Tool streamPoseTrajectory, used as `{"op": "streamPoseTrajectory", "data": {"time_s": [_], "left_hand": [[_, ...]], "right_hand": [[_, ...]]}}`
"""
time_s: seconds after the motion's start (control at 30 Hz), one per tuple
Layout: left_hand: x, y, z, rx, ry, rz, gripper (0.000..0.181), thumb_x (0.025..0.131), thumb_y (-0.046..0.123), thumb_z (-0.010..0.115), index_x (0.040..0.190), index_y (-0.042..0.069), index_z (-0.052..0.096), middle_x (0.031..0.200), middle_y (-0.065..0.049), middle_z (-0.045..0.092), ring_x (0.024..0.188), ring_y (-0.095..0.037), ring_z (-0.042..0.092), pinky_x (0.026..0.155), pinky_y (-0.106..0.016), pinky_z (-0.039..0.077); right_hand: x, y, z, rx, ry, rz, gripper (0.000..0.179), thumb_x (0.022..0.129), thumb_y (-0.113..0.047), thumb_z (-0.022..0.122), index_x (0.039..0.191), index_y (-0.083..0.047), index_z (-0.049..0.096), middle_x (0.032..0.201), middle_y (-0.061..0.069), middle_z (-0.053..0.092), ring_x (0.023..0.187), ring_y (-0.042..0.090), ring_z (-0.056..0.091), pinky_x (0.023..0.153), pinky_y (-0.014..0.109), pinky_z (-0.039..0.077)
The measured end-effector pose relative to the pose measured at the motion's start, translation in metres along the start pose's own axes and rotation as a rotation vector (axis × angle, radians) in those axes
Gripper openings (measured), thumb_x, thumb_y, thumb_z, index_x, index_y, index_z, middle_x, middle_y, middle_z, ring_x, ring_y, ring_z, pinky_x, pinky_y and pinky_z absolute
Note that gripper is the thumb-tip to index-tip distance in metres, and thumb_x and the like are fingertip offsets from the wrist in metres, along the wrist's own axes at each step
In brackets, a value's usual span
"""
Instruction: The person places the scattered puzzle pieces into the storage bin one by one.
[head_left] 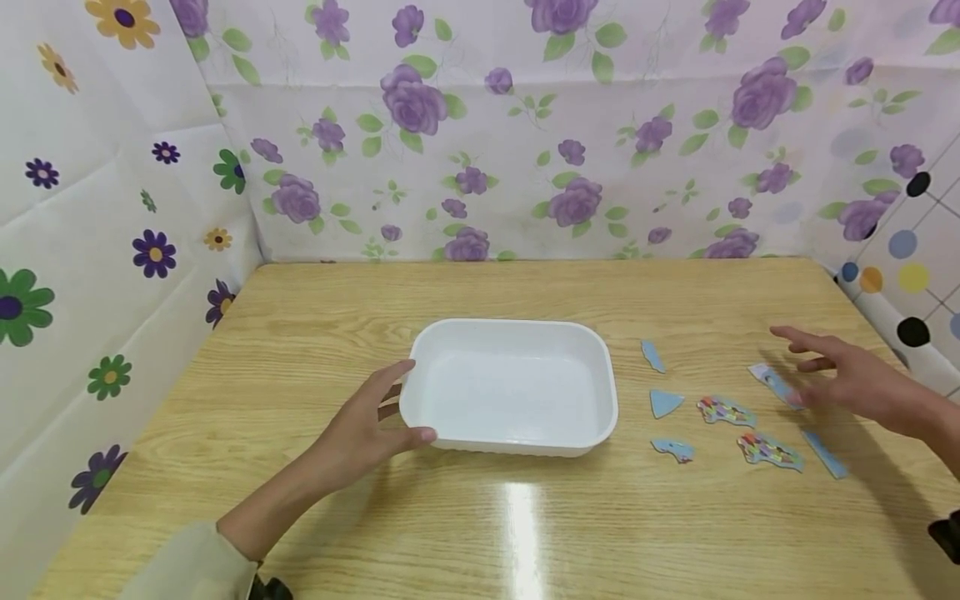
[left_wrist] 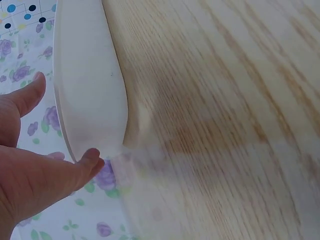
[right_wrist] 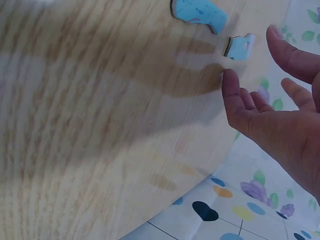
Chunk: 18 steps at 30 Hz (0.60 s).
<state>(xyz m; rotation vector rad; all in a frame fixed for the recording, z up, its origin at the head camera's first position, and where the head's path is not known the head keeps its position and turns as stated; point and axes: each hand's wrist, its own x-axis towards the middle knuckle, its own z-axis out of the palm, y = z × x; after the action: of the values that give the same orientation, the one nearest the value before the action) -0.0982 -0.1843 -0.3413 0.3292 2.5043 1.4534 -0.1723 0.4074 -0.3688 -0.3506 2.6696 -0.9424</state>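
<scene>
Touching white tray (head_left: 510,396), L hand (head_left: 362,427) spread, unclamped; R hand (head_left: 855,382) (loose, unclosed) nr flat multicolored pcs (head_left: 768,450)

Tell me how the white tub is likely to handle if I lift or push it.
The white tub is probably light for its size, since its rim looks thin and nothing lies inside. Its low, wide shape suggests it would slide on the table rather than tip. Its smooth, shiny surface may feel slippery to the left hand.

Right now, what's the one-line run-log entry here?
left hand: at white tray, left end | right hand: raised near puzzle pieces | puzzle pieces: on wood-grain table
</scene>
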Motion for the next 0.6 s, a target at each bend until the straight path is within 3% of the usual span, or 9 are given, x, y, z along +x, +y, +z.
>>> {"op": "streamPoseTrajectory", "data": {"time_s": [0.17, 0.27, 0.4, 0.5, 0.6], "left_hand": [[0.003, -0.002, 0.001, -0.095, -0.023, -0.030, 0.095, 0.079, 0.027, 0.080, 0.152, 0.012, 0.021, 0.150, -0.018, 0.030, 0.131, -0.041, 0.042, 0.095, -0.040, 0.051], [0.006, -0.004, 0.002, -0.143, -0.040, -0.041, 0.096, 0.079, 0.025, 0.081, 0.152, 0.011, 0.020, 0.148, -0.018, 0.033, 0.131, -0.038, 0.043, 0.093, -0.038, 0.052], [0.007, -0.007, 0.002, -0.154, -0.043, -0.045, 0.096, 0.079, 0.025, 0.081, 0.152, 0.010, 0.021, 0.148, -0.018, 0.034, 0.131, -0.037, 0.044, 0.093, -0.036, 0.053], [0.007, -0.008, 0.003, -0.161, -0.035, -0.049, 0.094, 0.079, 0.023, 0.081, 0.151, 0.010, 0.023, 0.146, -0.019, 0.036, 0.130, -0.036, 0.045, 0.092, -0.036, 0.053], [0.008, -0.008, 0.003, -0.182, -0.030, -0.051, 0.093, 0.079, 0.022, 0.081, 0.151, 0.011, 0.024, 0.146, -0.018, 0.036, 0.129, -0.036, 0.046, 0.092, -0.035, 0.053]], "right_hand": [[0.001, 0.006, 0.004, 0.015, -0.016, 0.011, 0.099, 0.084, -0.022, 0.075, 0.155, -0.011, 0.008, 0.144, 0.037, 0.018, 0.121, 0.057, 0.028, 0.077, 0.048, 0.053], [0.001, 0.011, 0.006, 0.031, -0.019, -0.008, 0.097, 0.084, -0.018, 0.075, 0.155, -0.008, 0.011, 0.139, 0.031, 0.019, 0.117, 0.045, 0.031, 0.075, 0.034, 0.054], [0.000, 0.016, 0.008, 0.028, -0.007, -0.052, 0.094, 0.083, -0.014, 0.076, 0.154, -0.006, 0.015, 0.133, 0.021, 0.017, 0.110, 0.012, 0.030, 0.071, 0.017, 0.050], [-0.001, 0.018, 0.008, 0.023, -0.008, -0.072, 0.093, 0.082, -0.014, 0.076, 0.154, -0.006, 0.016, 0.141, 0.023, 0.014, 0.109, -0.001, 0.027, 0.074, 0.015, 0.049], [-0.003, 0.019, 0.007, 0.037, -0.017, -0.065, 0.093, 0.083, -0.015, 0.076, 0.154, -0.009, 0.017, 0.143, 0.027, 0.011, 0.122, 0.017, 0.028, 0.075, 0.016, 0.050]]}}
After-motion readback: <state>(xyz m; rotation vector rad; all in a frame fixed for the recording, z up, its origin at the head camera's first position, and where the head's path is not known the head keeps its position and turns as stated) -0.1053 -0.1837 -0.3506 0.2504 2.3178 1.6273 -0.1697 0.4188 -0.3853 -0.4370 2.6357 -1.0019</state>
